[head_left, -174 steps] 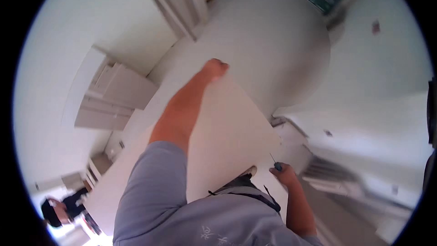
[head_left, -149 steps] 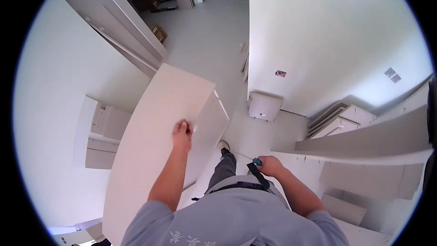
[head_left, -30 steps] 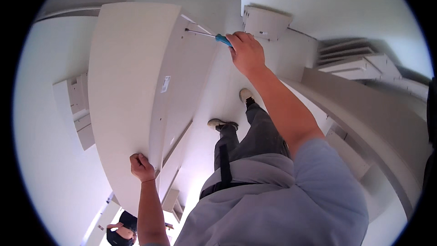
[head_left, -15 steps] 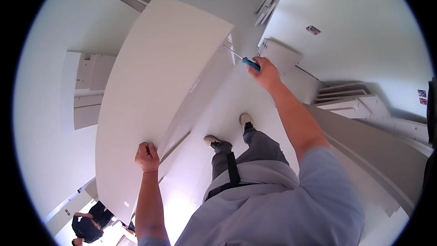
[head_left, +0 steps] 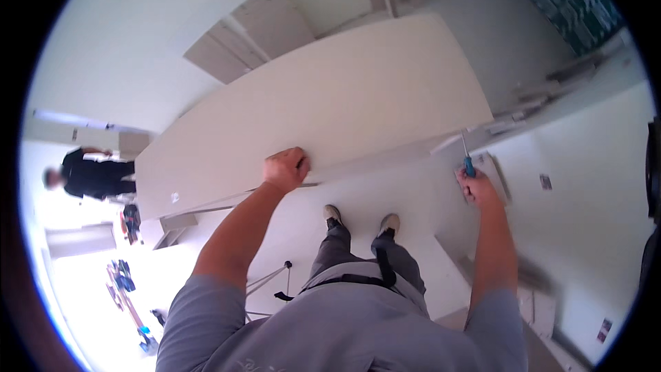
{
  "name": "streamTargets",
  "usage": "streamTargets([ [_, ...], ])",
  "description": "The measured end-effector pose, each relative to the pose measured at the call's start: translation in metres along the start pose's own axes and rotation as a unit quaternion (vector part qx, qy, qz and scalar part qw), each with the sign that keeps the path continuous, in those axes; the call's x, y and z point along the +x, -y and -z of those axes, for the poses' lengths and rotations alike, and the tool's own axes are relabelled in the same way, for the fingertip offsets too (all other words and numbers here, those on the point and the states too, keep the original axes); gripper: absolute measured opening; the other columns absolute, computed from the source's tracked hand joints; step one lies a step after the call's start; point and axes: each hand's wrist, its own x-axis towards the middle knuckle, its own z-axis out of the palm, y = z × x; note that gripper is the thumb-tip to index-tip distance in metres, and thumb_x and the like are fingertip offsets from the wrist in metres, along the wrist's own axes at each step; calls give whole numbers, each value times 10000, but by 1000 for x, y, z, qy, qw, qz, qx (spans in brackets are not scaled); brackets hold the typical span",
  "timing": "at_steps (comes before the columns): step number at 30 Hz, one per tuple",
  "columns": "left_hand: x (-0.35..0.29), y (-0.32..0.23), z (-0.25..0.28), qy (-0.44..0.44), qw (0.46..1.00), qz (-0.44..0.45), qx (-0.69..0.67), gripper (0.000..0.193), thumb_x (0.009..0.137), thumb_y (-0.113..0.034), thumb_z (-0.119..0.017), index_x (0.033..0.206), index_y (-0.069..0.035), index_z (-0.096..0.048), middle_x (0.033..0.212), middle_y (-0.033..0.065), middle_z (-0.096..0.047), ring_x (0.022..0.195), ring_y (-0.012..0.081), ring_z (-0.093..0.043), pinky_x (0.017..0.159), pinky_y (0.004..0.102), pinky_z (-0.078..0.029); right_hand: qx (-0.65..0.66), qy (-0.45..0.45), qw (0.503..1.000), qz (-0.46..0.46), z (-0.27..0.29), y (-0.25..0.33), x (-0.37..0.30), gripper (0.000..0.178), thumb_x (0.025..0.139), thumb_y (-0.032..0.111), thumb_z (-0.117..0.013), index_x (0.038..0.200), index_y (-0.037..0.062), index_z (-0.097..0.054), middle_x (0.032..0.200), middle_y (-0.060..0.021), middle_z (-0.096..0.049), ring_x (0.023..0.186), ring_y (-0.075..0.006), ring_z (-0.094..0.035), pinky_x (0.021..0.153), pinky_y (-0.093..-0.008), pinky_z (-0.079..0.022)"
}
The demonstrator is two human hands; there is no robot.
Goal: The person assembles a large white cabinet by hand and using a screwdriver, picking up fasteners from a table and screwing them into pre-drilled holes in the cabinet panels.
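A long pale panel [head_left: 330, 96] lies raised in front of me, stretching from the left to the far right. My left hand [head_left: 288, 167] is closed over its near edge, fingers curled in; a dark spot shows in the fist, but I cannot make out what it is. Out to the right, my right hand [head_left: 476, 188] grips a screwdriver [head_left: 469, 167] by its teal handle. The thin metal shaft points away from me, its tip close to the panel's near right corner; whether it touches is unclear.
Pale boards [head_left: 272, 27] lean at the wall beyond the panel. More board pieces [head_left: 527, 105] lie along the right wall. A person in dark clothes [head_left: 96, 173] stands at the far left. Thin metal rods [head_left: 270, 277] stand near my left side. A green patterned stack [head_left: 571, 3] fills the far right corner.
My view has swung to the right, so the panel now runs more across the picture. My right hand has moved with the screwdriver, still held, and the left fist stays at the panel.
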Motion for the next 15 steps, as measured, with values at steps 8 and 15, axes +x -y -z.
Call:
streamTargets([
  [8,-6,-19,-8,-96,987,127,-29,142,891,-261,-665,906,-120,-650,816,92,-696,760,306,-673,676,426,-532,-12,-6,997,-70,-130,-148,-35,100,872,173,-725,889,173,-626,610,21,-473,450,-101,-416,379,-299,-305],
  [15,-138,-29,-28,-38,813,456,-360,183,908,-233,-648,981,-68,-676,850,127,-691,821,281,-661,732,391,-521,-412,141,873,221,-170,-150,-105,336,781,324,-788,1022,101,-716,900,-134,-726,861,-316,-701,782,-397,-540],
])
